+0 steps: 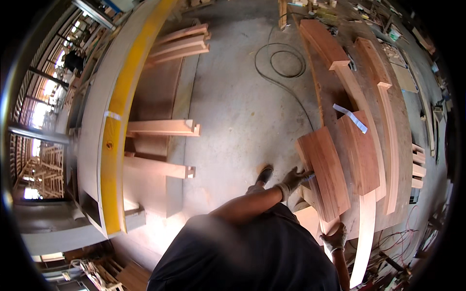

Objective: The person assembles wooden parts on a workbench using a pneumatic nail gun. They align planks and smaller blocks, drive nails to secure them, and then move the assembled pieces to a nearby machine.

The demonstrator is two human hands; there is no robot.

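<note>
A reddish-brown wooden block [324, 174], built from curved boards, lies at the near left edge of the workbench. My left hand [292, 180], in a grey work glove, is at the block's left side with its fingers drawn together. A small bluish thing shows at those fingertips, too small to name. At the block's near end my gloved right hand [335, 238] grips the wood, thumb up and fingers curled around it. Just right of it rests a second curved block [360, 155] with a pale strip [349, 118] of paper or tape across its far end.
Further along the workbench [400, 160] lie more curved wooden pieces [324, 43] and a long curved rail [387, 111]. A dark cable [286, 63] coils on the grey floor. To the left, wooden beams [162, 127] jut out beside a yellow-striped beam [127, 92].
</note>
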